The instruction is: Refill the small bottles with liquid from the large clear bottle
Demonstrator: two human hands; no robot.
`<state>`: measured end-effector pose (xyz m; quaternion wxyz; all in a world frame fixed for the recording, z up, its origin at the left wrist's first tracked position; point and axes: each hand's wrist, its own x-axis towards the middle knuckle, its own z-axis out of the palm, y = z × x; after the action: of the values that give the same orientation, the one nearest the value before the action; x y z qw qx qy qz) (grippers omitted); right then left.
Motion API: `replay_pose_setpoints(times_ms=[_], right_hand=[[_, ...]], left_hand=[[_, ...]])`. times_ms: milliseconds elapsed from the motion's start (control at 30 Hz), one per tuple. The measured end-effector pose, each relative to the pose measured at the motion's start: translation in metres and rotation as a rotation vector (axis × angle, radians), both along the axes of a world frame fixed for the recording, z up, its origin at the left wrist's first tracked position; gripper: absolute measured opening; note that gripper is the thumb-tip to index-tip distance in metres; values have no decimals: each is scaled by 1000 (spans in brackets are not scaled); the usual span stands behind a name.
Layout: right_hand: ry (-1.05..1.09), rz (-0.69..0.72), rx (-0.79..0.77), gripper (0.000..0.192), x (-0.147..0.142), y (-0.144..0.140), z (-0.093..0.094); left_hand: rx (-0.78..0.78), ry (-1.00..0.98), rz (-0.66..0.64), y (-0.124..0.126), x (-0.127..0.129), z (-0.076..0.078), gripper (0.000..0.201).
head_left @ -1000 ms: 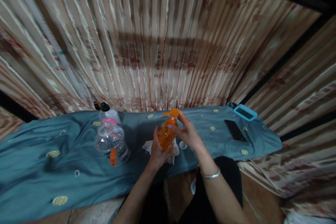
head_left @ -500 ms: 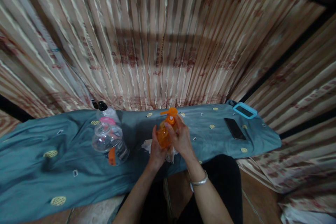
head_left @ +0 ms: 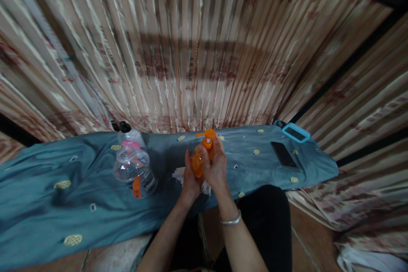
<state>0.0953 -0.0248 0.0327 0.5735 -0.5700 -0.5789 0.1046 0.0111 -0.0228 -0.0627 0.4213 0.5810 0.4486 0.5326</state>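
Note:
An orange pump bottle (head_left: 197, 163) with an orange pump head (head_left: 209, 134) is held up between my two hands. My left hand (head_left: 190, 180) wraps its lower left side. The fingers of my right hand (head_left: 216, 163) close round its upper right side, just under the pump, whose spout points left. Beneath my hands lies a crumpled white tissue or cloth (head_left: 179, 174), partly hidden by them. To the left stand a clear plastic jar (head_left: 127, 168) with an open mouth and a clear bottle (head_left: 129, 134) with a black cap and pink label.
A teal patterned cloth (head_left: 111, 225) covers the long surface. At the right lie a black phone (head_left: 283, 154) and a blue-framed device (head_left: 296, 132). A pleated curtain (head_left: 197, 51) hangs directly behind the far edge, and my knee (head_left: 270, 216) is under the near edge.
My right hand has shifted slightly on the bottle, with its fingers now more upright beside the pump and its forearm swung left. The bottle stays in nearly the same place.

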Motion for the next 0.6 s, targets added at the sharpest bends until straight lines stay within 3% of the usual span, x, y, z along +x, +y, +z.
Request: replay_pose_setpoints(times_ms=[167,267,600], right_hand=[[-36,64,-17,54,16,-6,-4],[-39,34,-58,59,31,-19,-21],[-146,-197,-244,48,92,-56,-131]], left_hand=[[-85,-21,-50,-1,-5,13,115],[-46,-49,-50,-1,-7,15,114],[-21,14,-14,-11,-23,-5,113]])
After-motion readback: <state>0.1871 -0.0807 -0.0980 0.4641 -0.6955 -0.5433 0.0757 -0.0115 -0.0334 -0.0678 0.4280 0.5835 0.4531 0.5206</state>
